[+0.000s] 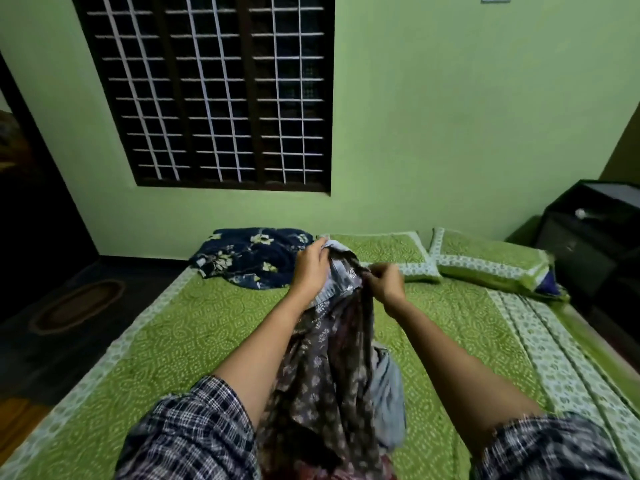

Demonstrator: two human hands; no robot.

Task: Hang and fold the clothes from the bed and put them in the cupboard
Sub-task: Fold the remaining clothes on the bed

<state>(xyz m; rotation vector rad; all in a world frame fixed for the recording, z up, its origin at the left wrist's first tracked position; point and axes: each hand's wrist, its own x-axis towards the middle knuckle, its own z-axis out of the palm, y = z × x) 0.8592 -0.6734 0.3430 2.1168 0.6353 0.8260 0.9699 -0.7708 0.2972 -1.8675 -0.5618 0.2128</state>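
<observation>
A grey-brown floral garment (325,375) hangs between my arms above the bed (173,341), its pale inner lining showing at the top. My left hand (310,268) grips its upper edge, and my right hand (386,280) pinches the fabric just beside it. A light blue piece of clothing (388,403) hangs or lies at the garment's right side. A dark reddish cloth (332,471) shows at the bottom edge.
A dark blue floral cloth (242,258) lies bunched at the head of the bed. Two green pillows (485,265) lie at the far right. A dark cabinet (588,233) stands right of the bed. A barred window fills the wall; an oval mat (76,306) lies on the floor left.
</observation>
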